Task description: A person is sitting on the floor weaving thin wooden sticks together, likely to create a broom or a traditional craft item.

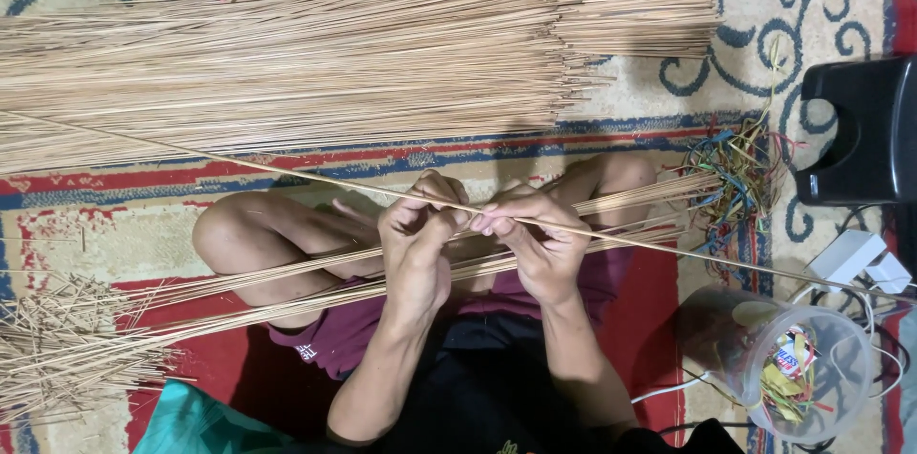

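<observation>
Patterned carpet [115, 225] carries a stick pile [287, 63] at 12 o'clock. Centre: left hand [417, 244] and right hand [540, 244], fingers pinched shut on one long stick [669, 249] across the lap. Sorting appears underway; next move calls for steady pinch. Plastic jar [812, 378] at 4 o'clock.

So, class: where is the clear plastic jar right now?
In the head view, the clear plastic jar lies at the lower right on the carpet, below the tangle of coloured strings.

Stick pile [334, 53] beyond hands [478, 225]; tub [812, 378] to their right
</observation>
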